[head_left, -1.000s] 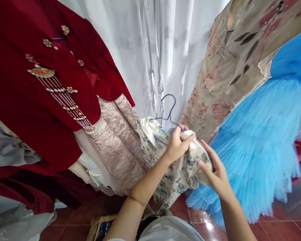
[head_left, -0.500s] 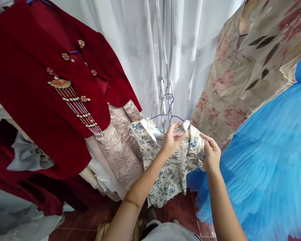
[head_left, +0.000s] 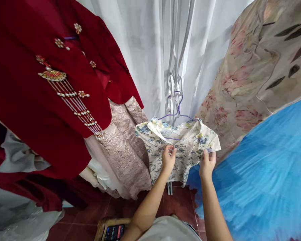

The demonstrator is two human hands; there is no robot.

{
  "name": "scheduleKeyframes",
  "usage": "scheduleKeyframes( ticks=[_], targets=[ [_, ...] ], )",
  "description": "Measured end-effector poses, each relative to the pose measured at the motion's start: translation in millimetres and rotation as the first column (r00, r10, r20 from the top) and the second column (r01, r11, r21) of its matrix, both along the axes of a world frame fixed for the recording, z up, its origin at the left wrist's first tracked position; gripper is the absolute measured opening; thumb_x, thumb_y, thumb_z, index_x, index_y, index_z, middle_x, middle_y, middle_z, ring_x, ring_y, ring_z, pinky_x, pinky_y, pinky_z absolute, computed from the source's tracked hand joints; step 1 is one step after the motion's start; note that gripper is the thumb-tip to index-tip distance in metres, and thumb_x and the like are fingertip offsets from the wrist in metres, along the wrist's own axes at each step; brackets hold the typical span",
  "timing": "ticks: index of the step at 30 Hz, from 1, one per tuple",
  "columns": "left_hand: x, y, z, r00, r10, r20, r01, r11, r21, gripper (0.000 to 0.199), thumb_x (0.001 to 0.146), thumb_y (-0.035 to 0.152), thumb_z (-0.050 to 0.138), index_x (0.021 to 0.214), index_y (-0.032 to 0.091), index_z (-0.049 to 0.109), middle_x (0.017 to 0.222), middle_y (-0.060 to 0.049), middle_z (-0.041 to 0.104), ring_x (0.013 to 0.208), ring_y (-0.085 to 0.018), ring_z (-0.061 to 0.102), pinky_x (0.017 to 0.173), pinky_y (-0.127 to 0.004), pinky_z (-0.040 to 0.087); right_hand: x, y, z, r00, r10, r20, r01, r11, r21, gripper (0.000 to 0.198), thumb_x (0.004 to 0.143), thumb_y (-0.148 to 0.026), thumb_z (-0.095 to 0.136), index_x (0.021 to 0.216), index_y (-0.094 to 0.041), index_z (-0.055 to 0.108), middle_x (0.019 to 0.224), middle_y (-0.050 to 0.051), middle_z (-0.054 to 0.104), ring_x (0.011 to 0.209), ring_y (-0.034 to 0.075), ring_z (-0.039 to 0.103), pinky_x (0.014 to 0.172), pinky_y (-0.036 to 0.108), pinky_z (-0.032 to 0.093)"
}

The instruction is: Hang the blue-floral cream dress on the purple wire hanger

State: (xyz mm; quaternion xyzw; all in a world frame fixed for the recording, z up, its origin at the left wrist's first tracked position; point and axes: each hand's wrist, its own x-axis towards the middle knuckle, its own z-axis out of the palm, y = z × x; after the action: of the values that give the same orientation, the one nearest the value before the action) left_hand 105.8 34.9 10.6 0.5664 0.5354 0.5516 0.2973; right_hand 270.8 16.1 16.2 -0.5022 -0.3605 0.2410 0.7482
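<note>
Both your forearms reach forward from the bottom of the view, the left slanting inward and the right nearly straight ahead. Your left hand (head_left: 168, 161) is bent, thumb and fingers narrowed in a pinch at the base of the V-neck of the floral blouse (head_left: 182, 157). Your right hand (head_left: 207, 164) pinches the hem of the sleeve on that side, spreading it outward. The blouse hangs in front of you on a purple hanger (head_left: 178, 111), between the red jacket (head_left: 72, 110) and the blue tulle skirt (head_left: 263, 174), before the white curtain (head_left: 137, 43).
</note>
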Motion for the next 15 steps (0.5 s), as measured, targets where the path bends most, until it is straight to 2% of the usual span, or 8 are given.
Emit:
scheduleKeyframes(
  ticks=[2,5,7,9,11,15],
  targets=[
    [-1,10,2.0,0.998,0.029,-0.058,-0.028,0.999,0.016,0.018,0.094,0.036,0.057,0.092,0.020,0.064,0.091,-0.007,0.070,0.079,-0.020,0.064,0.076,-0.031,0.049,-1,-11,-12,0.998,0.001,0.055,0.002,0.999,-0.041,0.064,0.086,-0.052,0.064,0.140,-0.023,0.045,0.121,0.012,0.062,0.118,0.031,0.061,0.100,0.051,0.050],
    [-5,19,2.3,0.988,0.094,-0.123,-0.092,0.996,0.022,0.019,0.092,0.038,0.061,0.090,0.019,0.065,0.088,-0.006,0.071,0.074,-0.019,0.064,0.074,-0.031,0.048,-2,-22,-17,0.963,-0.230,0.139,0.236,0.971,-0.025,0.064,0.081,-0.046,0.073,0.134,-0.023,0.048,0.126,0.013,0.056,0.119,0.032,0.056,0.104,0.051,0.045],
    [-6,25,1.8,0.978,0.145,-0.151,-0.145,0.989,0.012,0.021,0.088,0.039,0.068,0.090,0.019,0.066,0.088,-0.007,0.073,0.074,-0.019,0.065,0.075,-0.031,0.048,-8,-27,-16,0.931,-0.331,0.156,0.336,0.942,-0.006,0.052,0.082,-0.044,0.073,0.125,-0.024,0.053,0.121,0.013,0.055,0.114,0.031,0.055,0.103,0.051,0.044],
    [-5,33,2.2,0.970,0.180,-0.164,-0.182,0.983,0.001,0.020,0.087,0.037,0.070,0.090,0.018,0.068,0.088,-0.008,0.074,0.075,-0.020,0.065,0.077,-0.031,0.048,-16,-32,-17,0.951,-0.269,0.154,0.275,0.961,-0.013,0.037,0.085,-0.044,0.069,0.113,-0.025,0.056,0.110,0.010,0.057,0.103,0.030,0.057,0.098,0.049,0.046],
    [-5,41,3.8,0.966,0.196,-0.169,-0.199,0.980,-0.003,0.017,0.088,0.033,0.068,0.090,0.017,0.069,0.089,-0.010,0.074,0.077,-0.021,0.066,0.078,-0.032,0.048,-25,-38,-20,0.979,-0.112,0.168,0.121,0.992,-0.041,0.026,0.088,-0.043,0.065,0.104,-0.025,0.057,0.102,0.008,0.059,0.095,0.028,0.058,0.092,0.047,0.048],
    [-6,40,6.8,0.974,0.148,-0.170,-0.153,0.988,-0.013,0.015,0.089,0.029,0.064,0.088,0.015,0.070,0.083,-0.010,0.073,0.076,-0.021,0.066,0.078,-0.032,0.048,-32,-44,-29,0.970,0.130,0.208,-0.105,0.986,-0.128,0.021,0.092,-0.042,0.059,0.100,-0.023,0.060,0.093,0.006,0.062,0.087,0.025,0.059,0.084,0.043,0.049]
  ],
)
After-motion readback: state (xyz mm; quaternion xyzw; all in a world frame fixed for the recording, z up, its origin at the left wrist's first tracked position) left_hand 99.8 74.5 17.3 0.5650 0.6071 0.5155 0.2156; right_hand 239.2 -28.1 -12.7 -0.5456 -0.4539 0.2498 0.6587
